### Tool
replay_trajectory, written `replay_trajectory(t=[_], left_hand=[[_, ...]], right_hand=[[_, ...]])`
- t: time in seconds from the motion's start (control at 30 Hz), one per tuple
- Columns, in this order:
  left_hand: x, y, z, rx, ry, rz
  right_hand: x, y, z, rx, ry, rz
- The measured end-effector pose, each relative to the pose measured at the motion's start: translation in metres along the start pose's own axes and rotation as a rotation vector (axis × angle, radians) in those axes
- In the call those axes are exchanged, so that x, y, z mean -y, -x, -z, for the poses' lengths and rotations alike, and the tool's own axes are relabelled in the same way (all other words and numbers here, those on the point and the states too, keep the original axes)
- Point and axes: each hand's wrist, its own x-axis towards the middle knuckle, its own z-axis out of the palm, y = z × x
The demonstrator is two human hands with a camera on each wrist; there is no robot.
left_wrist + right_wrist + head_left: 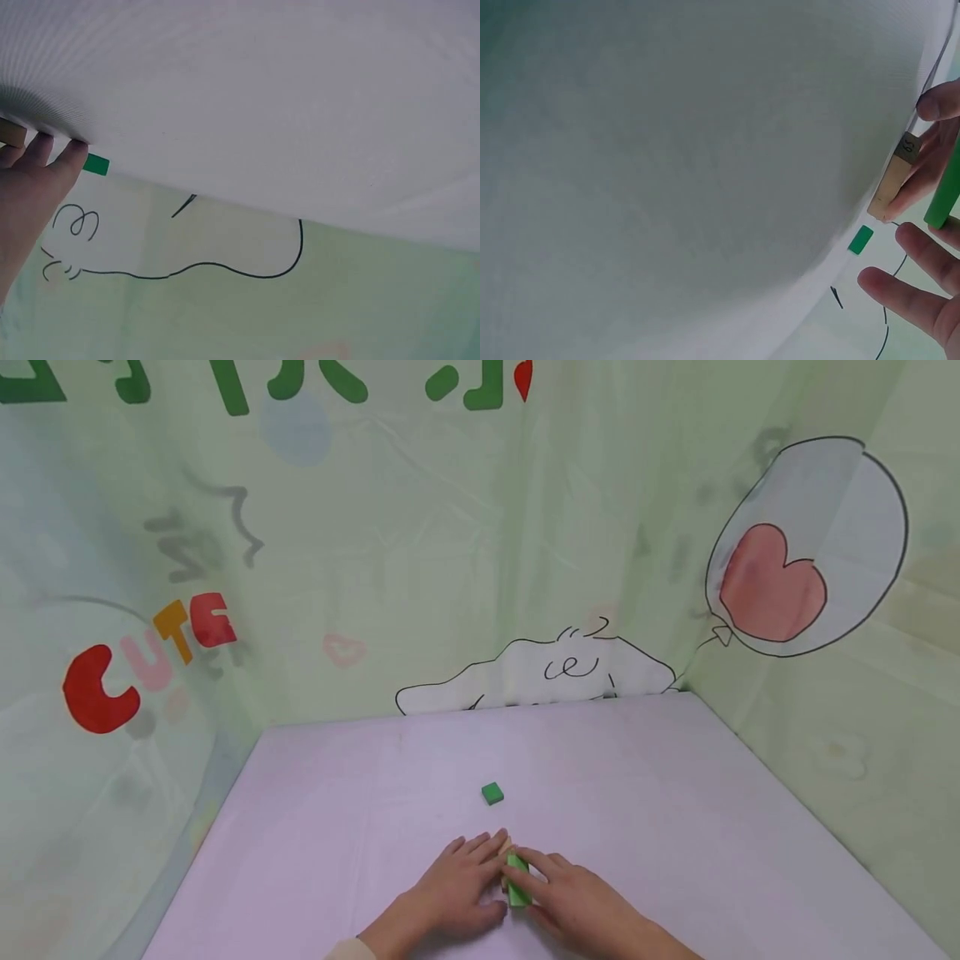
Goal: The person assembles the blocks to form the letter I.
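A long light-green block (518, 885) is pinched between the thumb and fingers of my right hand (581, 902). In the right wrist view this green block (943, 191) is raised beside a plain wooden block (891, 184) with a dark marking at one end. Flat on the table, my left hand (463, 889) has its fingers stretched along the wooden block's side. From the head, the wooden block (506, 844) shows only in part between the hands. Beyond the fingertips lies a small dark-green block (492, 793), also seen in the left wrist view.
A pale lilac table surface (360, 793) spreads around the hands. Light-green curtains (450, 543) with printed drawings and letters stand behind it and at both sides, meeting the table's far edge.
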Motion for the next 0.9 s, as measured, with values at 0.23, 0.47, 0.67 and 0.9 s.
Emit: replay_trajectory(t=[0.23,0.47,0.67,0.9], left_hand=[[-0.0001,-0.0013,0.0039,0.033,0.058,0.014],[0.0006,-0.0010,0.0034,0.029,0.092,0.008],[0.0012,-0.0011,0.0016,0.045,0.092,-0.005],[-0.0016,-0.0002,0.0051,0.040,0.076,-0.004]], right_hand=[[0.0013,-0.0005,0.0001,0.041,-0.003,0.012],[0.0024,-0.0031,-0.0039,0.106,-0.012,0.018],[0.0035,-0.0001,-0.0057,0.091,-0.011,0.042],[0.0034,0.0007,-0.0060,0.095,-0.022,0.059]])
